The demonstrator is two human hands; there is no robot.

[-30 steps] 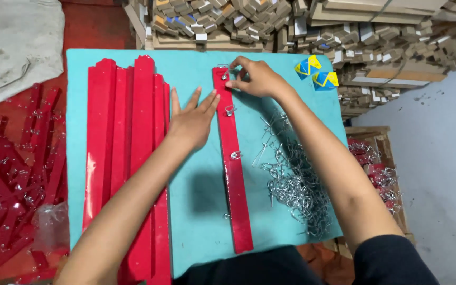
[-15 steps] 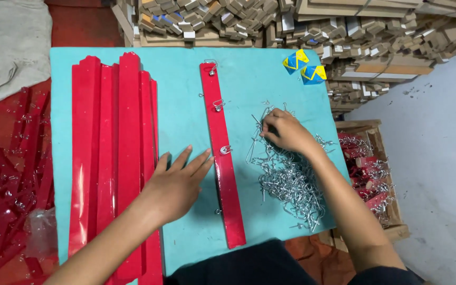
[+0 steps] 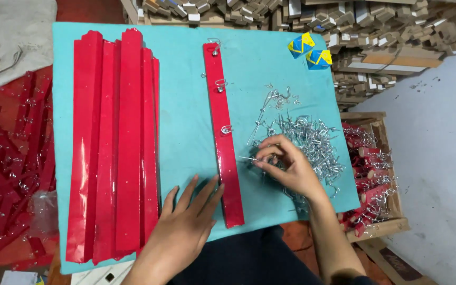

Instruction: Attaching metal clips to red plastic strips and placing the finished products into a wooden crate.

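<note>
Left hand (image 3: 186, 224) lies open and flat on the teal table (image 3: 186, 121), fingertips against the near end of the single red strip (image 3: 222, 132), which already carries three hooks. Right hand (image 3: 286, 169) pinches one metal hook (image 3: 249, 158) at the edge of the hook pile (image 3: 312, 137), just right of the strip. A stack of red strips (image 3: 114, 142) lies to the left.

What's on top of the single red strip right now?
Three metal hooks sit along the single red strip; the left hand touches its lower edge. Anything beneath it is hidden.
</note>
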